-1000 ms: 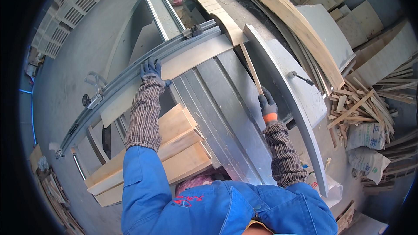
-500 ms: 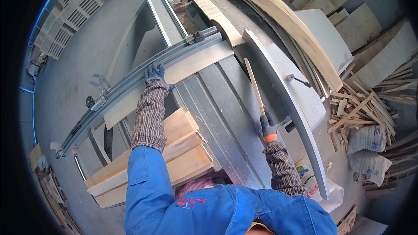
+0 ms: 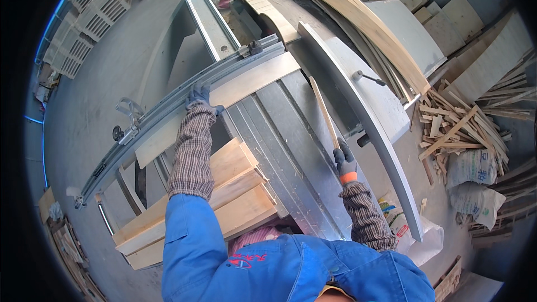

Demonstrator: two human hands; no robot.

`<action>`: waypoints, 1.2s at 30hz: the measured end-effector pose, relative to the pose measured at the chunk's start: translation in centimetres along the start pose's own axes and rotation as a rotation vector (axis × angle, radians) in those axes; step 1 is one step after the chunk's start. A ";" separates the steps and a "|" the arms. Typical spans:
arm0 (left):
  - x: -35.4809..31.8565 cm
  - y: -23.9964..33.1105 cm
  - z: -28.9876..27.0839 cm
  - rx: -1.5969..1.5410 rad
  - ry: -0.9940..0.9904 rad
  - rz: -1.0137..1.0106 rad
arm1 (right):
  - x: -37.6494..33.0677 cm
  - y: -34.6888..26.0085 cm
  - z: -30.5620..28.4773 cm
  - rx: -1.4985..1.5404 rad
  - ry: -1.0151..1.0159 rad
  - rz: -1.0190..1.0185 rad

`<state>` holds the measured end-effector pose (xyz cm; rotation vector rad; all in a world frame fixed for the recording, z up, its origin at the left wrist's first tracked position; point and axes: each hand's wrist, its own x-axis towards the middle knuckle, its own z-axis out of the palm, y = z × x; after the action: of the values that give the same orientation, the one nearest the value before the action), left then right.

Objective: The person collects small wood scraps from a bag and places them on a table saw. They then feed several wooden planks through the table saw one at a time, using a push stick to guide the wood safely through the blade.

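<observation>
My left hand, in a grey work glove, grips a pale wooden board across its width, pressing it along the metal crosscut fence of a sliding-table saw. The thumb lies at the board's near edge. On the right, my right hand, gloved with an orange cuff, is closed round the near end of a thin wooden stick. The stick points away over the grooved metal table. Several boards lie stacked beside my left forearm. No saw blade can be made out.
A long grey rip fence stands right of the stick. Curved planks lie beyond it. Offcuts and white sacks cover the floor at right. A flip stop sits on the crosscut fence; a metal rail extends away.
The rip fence and the planks beyond it appear slightly farther up and left relative to the crosscut fence. The stick's tip has dipped slightly left. Both hands keep their holds.
</observation>
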<state>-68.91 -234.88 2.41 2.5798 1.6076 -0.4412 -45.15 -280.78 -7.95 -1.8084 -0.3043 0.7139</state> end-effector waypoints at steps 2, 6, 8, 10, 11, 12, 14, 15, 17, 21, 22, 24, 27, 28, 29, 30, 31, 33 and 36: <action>-1.8 -1.0 1.6 -0.243 0.130 -0.095 | -0.9 0.0 -0.5 0.003 0.008 0.018; -4.0 -5.3 9.8 -0.911 0.215 -0.438 | -3.0 -0.9 -1.4 -0.013 0.031 0.022; -4.5 -19.3 21.5 -1.912 -0.112 -0.692 | -2.6 -2.4 0.5 0.036 -0.105 -0.010; -5.5 -11.7 17.7 -2.134 -0.053 -0.723 | -3.2 -0.4 -1.7 0.006 0.011 0.010; -6.5 -11.2 16.2 -2.231 -0.019 -0.728 | -3.4 -0.3 -2.0 -0.002 0.018 0.006; -7.2 -10.2 14.6 -2.308 0.024 -0.730 | -3.2 -0.2 -2.1 -0.014 0.037 -0.019; -7.5 -9.7 14.2 -2.420 0.144 -0.903 | -3.1 -0.1 -1.7 -0.029 0.041 -0.056; -7.6 -8.6 14.4 -2.478 0.211 -0.967 | -3.2 -0.1 -1.7 -0.031 0.046 -0.067; -7.5 -8.5 15.2 -2.566 0.319 -1.055 | -3.2 -0.2 -1.6 -0.013 0.035 -0.064; -6.2 -9.1 16.8 -2.655 0.422 -1.126 | -2.7 -2.0 -1.2 0.005 0.033 0.011; -6.6 -8.3 15.9 -2.649 0.419 -1.140 | -2.8 -3.1 -1.3 0.006 0.028 0.076; -7.3 -7.9 15.3 -2.632 0.437 -1.146 | -2.8 -3.6 -1.3 0.006 0.025 0.116; -6.7 -8.4 15.8 -2.605 0.485 -1.116 | -2.3 -3.7 -0.9 0.000 0.033 0.080; -6.6 -9.1 16.6 -2.614 0.475 -1.113 | -2.4 -4.2 -0.6 -0.006 0.020 0.101; -6.2 -9.5 17.3 -2.624 0.463 -1.104 | -2.3 -4.5 -0.5 -0.009 0.009 0.119; -5.8 -9.9 18.0 -2.634 0.451 -1.094 | -2.1 -4.3 -0.4 -0.006 0.009 0.082; -5.5 -9.5 18.0 -2.627 0.391 -1.081 | -2.1 -3.8 -0.4 -0.004 0.016 0.049; -4.7 -7.9 17.9 -2.612 0.275 -1.053 | -1.9 -3.1 -0.7 -0.010 0.028 0.030; -3.7 -5.8 18.1 -2.646 0.332 -0.974 | -1.9 -3.6 -0.7 -0.037 0.027 0.064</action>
<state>-79.23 -239.25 -13.34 -0.1498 1.1268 1.2295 -45.74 -281.08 -3.87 -1.8680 -0.2446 0.7321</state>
